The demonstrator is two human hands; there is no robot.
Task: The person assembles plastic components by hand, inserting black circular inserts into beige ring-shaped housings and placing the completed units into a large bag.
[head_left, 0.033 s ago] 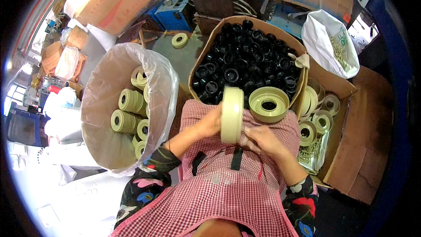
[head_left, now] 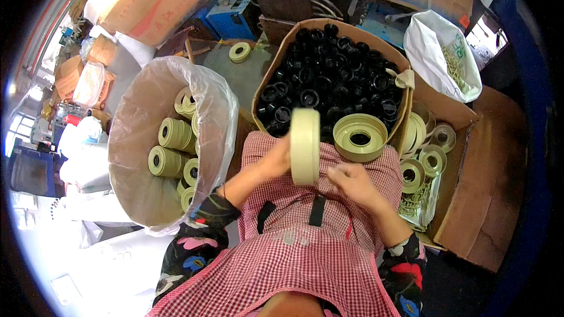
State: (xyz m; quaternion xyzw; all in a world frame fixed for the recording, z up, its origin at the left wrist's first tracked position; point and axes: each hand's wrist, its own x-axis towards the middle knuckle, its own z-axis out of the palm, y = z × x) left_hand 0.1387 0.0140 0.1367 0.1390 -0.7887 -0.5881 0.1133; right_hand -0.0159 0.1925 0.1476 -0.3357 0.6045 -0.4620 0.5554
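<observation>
My left hand [head_left: 278, 155] grips a pale olive plastic ring-shaped part [head_left: 305, 147], which stands on edge above my lap. Its fingers are mostly hidden behind the part. Just to the right, my right hand [head_left: 351, 181] is closed, its fingers curled, a small gap away from the part. Whatever it may pinch is too small to make out. A second olive round part [head_left: 359, 155] lies face up on my apron-covered knee, with a dark ring showing in its central hole. Beyond my knees a carton [head_left: 258, 97] is heaped with black plastic ring fittings [head_left: 332, 73].
A plastic-lined bin [head_left: 126, 194] at left holds stacks of olive parts [head_left: 167, 161]. On the right, an open carton [head_left: 449, 214] contains more round parts and thin sprue pieces. A white sack [head_left: 426, 53] stands behind it. One olive ring [head_left: 239, 52] lies on the floor.
My left hand has moved the olive part slightly up and left. My right hand, which was at the part's lower edge, is now a little apart from it.
</observation>
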